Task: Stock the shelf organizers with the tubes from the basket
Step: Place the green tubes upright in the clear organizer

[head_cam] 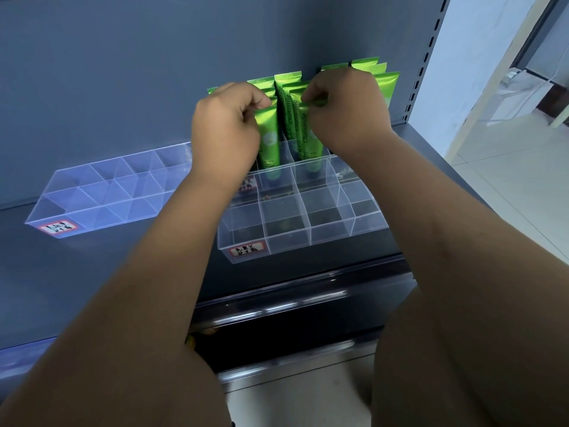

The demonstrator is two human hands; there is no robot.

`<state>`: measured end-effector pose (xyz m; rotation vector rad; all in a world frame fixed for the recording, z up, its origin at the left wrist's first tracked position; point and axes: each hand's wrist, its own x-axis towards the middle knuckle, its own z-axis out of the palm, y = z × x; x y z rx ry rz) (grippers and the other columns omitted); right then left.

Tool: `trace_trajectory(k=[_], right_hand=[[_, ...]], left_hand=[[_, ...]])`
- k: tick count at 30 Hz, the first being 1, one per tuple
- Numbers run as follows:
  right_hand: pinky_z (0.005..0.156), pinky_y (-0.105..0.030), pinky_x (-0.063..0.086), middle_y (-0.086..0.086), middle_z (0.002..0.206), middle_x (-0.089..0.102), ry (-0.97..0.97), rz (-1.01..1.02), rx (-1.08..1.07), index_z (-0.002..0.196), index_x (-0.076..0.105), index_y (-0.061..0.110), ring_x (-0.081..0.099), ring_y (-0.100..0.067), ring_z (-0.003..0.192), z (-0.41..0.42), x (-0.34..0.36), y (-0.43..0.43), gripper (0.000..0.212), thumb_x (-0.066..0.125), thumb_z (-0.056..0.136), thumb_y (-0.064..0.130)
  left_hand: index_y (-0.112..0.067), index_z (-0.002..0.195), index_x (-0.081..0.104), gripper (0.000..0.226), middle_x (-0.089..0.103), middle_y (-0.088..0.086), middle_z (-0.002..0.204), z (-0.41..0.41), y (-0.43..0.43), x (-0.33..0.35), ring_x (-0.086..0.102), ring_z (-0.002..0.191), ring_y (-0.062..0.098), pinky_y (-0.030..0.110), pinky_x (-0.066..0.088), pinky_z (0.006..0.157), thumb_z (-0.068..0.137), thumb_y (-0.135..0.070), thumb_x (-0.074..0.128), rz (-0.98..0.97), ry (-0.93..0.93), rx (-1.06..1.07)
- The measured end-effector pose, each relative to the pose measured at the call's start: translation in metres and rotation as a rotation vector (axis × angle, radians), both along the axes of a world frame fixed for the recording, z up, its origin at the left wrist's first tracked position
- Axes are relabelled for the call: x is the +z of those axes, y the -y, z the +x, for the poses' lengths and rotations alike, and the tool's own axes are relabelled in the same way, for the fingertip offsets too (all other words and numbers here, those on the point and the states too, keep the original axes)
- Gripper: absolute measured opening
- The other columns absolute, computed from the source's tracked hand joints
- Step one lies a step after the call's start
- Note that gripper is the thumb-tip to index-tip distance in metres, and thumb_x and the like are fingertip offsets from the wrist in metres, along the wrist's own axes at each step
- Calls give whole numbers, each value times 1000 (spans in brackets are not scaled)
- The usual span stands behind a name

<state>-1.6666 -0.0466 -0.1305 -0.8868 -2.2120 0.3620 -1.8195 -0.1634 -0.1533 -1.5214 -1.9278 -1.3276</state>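
Several green tubes stand upright in the back compartments of the right clear organizer (286, 238) on the grey shelf. My left hand (226, 131) pinches the top of one green tube (269, 137) that stands in a back compartment. My right hand (345, 109) pinches the flat top of another green tube (308, 140) marked Chamomile, just to the right of the first. More green tubes (386, 87) show behind my right hand. The front compartments of this organizer hold nothing. The basket is out of view.
A second clear organizer (101, 192) with a red-edged label sits to the left on the shelf, its compartments bare. The grey back panel (154, 72) rises behind. A dark shelf edge (301, 297) runs below, and a tiled floor lies to the right.
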Motion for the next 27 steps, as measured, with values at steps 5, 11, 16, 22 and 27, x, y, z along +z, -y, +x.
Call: trace_trajectory(k=[5,11,16,22,27], right_hand=[[79,-35,57,3,101,75,-6,-8,28,97,78,24,67,-22,93,-1,-1,-3,37,51,77,6],[78,-34,56,5,97,75,-15,-31,33,94,78,24,66,-20,91,-2,-2,-3,35,51,78,8],[77,-34,57,5,96,75,-15,-47,35,94,77,24,66,-20,90,-2,-1,-2,36,50,77,8],[78,-35,57,4,96,75,-8,-55,41,95,77,24,67,-21,89,-2,-1,1,36,50,75,11],[79,-35,57,3,97,75,-13,-53,39,96,78,23,67,-22,91,-1,-1,3,36,50,75,12]], left_hand=[[-12,94,76,38,74,0,95,1,2,1,69,90,19,38,57,81,76,13,54,-2,19,-4],[-16,99,76,36,74,0,97,7,3,3,69,90,18,39,58,80,79,6,55,-42,44,-1],[-20,99,76,33,75,-4,97,8,5,4,70,88,18,40,58,78,82,-2,54,-60,50,57],[-18,98,75,26,75,-2,95,17,11,11,69,86,18,39,56,77,85,-7,55,-45,36,73],[-15,98,75,25,73,-2,98,26,21,12,67,84,20,40,55,73,86,-8,55,-31,-60,81]])
